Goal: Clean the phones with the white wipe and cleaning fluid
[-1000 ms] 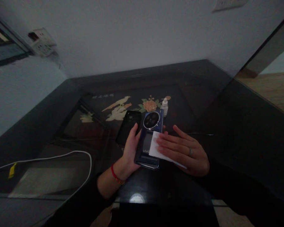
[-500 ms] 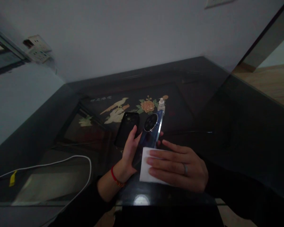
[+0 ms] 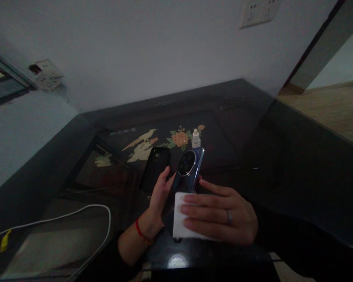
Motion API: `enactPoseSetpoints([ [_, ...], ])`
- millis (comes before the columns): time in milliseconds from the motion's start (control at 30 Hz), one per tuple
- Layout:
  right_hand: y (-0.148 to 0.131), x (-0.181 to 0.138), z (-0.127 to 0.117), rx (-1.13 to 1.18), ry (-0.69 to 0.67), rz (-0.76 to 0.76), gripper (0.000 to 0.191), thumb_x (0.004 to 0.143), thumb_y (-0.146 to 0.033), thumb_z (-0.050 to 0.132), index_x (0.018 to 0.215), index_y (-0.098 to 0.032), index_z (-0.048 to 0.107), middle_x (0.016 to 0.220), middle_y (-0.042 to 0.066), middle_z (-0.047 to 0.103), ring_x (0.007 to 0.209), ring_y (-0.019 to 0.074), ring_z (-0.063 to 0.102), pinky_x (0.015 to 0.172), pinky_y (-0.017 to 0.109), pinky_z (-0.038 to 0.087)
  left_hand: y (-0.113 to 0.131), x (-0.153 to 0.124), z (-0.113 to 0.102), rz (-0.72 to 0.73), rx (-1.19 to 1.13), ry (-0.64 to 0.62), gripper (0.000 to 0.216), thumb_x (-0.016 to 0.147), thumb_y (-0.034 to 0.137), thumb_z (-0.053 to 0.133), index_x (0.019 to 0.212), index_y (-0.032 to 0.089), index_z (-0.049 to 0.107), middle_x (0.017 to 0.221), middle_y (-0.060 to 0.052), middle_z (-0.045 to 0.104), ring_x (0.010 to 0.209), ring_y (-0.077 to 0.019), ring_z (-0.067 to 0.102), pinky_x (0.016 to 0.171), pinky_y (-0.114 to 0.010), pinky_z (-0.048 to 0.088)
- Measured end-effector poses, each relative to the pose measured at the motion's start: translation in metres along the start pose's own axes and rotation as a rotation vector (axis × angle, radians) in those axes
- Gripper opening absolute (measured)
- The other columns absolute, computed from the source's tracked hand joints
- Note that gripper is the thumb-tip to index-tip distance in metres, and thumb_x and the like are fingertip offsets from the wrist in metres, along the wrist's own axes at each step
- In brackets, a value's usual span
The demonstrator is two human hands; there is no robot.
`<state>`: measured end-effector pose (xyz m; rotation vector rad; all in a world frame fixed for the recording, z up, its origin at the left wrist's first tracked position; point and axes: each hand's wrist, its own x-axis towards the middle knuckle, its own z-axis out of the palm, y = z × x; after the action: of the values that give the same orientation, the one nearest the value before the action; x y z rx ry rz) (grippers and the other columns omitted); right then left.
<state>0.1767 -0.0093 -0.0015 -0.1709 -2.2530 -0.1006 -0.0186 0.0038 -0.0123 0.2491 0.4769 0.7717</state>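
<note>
My left hand [image 3: 159,194] grips a blue phone [image 3: 189,168] by its left edge, back side up and tilted, with the round camera ring showing. My right hand [image 3: 220,215] presses a white folded wipe [image 3: 179,221] flat against the phone's lower half with straight fingers; a ring sits on one finger. A black phone case [image 3: 154,168] lies on the dark glass table [image 3: 282,164] just left of the phone. A small white dropper bottle [image 3: 195,139] stands right behind the phone.
A white cable [image 3: 76,213] loops over the table's left side, with a yellow tag [image 3: 4,241] at the far left. A bird-and-flower inlay [image 3: 153,139] shows under the glass. Wall sockets [image 3: 45,74] hang at upper left, another socket [image 3: 257,11] at top right.
The wipe under my right hand slid from the phone's middle down to its lower end. The phone tilted onto its left edge.
</note>
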Motion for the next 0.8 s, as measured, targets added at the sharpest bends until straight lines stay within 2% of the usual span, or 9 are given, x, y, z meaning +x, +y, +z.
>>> enactPoseSetpoints([
  [67, 0.011, -0.005, -0.006, -0.065, 0.063, 0.130, 0.031, 0.096, -0.014, 0.043, 0.122, -0.010, 0.060, 0.127, 0.010, 0.064, 0.134, 0.0197, 0.044, 0.116, 0.046, 0.032, 0.000, 0.000, -0.001, -0.034, 0.012, -0.116, 0.039, 0.090, 0.045, 0.046, 0.096, 0.015, 0.069, 0.075, -0.007, 0.070, 0.059, -0.0176, 0.067, 0.050, -0.025, 0.052],
  [167, 0.030, -0.010, -0.017, -0.039, 0.103, 0.349, 0.041, 0.095, -0.013, 0.042, 0.135, -0.016, 0.051, 0.139, 0.011, 0.053, 0.135, 0.0206, 0.042, 0.115, 0.048, 0.033, 0.000, -0.001, 0.000, -0.096, 0.030, -0.272, 0.039, 0.090, 0.044, 0.045, 0.108, 0.019, 0.067, 0.099, -0.010, 0.072, 0.076, -0.0246, 0.071, 0.056, -0.034, 0.057],
  [267, 0.037, -0.008, -0.024, 0.082, 0.139, 0.579, 0.042, 0.095, -0.011, 0.043, 0.133, -0.023, 0.054, 0.139, 0.006, 0.054, 0.129, 0.0188, 0.050, 0.112, 0.043, 0.039, 0.000, -0.002, 0.005, -0.127, 0.012, -0.305, 0.043, 0.089, 0.043, 0.045, 0.118, 0.017, 0.064, 0.119, -0.013, 0.067, 0.088, -0.0260, 0.070, 0.070, -0.039, 0.058],
  [400, 0.031, -0.003, -0.025, 0.118, 0.331, 0.916, 0.030, 0.095, -0.019, 0.046, 0.117, -0.022, 0.067, 0.118, 0.003, 0.070, 0.108, 0.0178, 0.067, 0.093, 0.031, 0.055, -0.002, 0.000, 0.008, -0.114, -0.019, -0.308, 0.048, 0.087, 0.043, 0.046, 0.118, 0.012, 0.064, 0.120, -0.014, 0.067, 0.092, -0.0253, 0.068, 0.080, -0.043, 0.056],
  [467, 0.027, -0.004, -0.023, 0.102, 0.386, 0.949, 0.026, 0.094, -0.022, 0.050, 0.110, -0.022, 0.070, 0.108, 0.003, 0.074, 0.097, 0.0178, 0.071, 0.084, 0.028, 0.058, -0.003, 0.001, 0.006, -0.092, -0.033, -0.318, 0.050, 0.087, 0.042, 0.044, 0.118, 0.008, 0.063, 0.118, -0.016, 0.067, 0.094, -0.0256, 0.067, 0.083, -0.046, 0.054],
  [567, 0.026, -0.005, -0.020, 0.128, 0.321, 0.905, 0.027, 0.094, -0.022, 0.049, 0.112, -0.022, 0.070, 0.109, 0.004, 0.073, 0.097, 0.0189, 0.071, 0.084, 0.028, 0.057, -0.003, 0.001, 0.004, -0.086, -0.026, -0.320, 0.052, 0.087, 0.041, 0.041, 0.118, 0.005, 0.062, 0.117, -0.018, 0.067, 0.103, -0.0281, 0.065, 0.087, -0.048, 0.052],
  [667, 0.031, -0.007, -0.020, 0.148, 0.277, 0.879, 0.028, 0.094, -0.021, 0.048, 0.112, -0.020, 0.070, 0.112, 0.005, 0.072, 0.099, 0.0190, 0.070, 0.084, 0.028, 0.057, -0.007, 0.000, 0.005, -0.122, 0.050, -0.261, 0.052, 0.087, 0.042, 0.042, 0.122, 0.008, 0.060, 0.119, -0.018, 0.066, 0.109, -0.0306, 0.062, 0.088, -0.048, 0.050],
  [800, 0.037, -0.006, -0.022, 0.136, 0.213, 0.841, 0.023, 0.092, -0.020, 0.051, 0.102, -0.018, 0.072, 0.098, 0.005, 0.076, 0.086, 0.0180, 0.073, 0.074, 0.024, 0.059, -0.017, -0.002, 0.009, -0.162, 0.187, -0.136, 0.051, 0.090, 0.047, 0.040, 0.126, 0.015, 0.057, 0.122, -0.017, 0.064, 0.105, -0.0305, 0.065, 0.086, -0.047, 0.049],
])
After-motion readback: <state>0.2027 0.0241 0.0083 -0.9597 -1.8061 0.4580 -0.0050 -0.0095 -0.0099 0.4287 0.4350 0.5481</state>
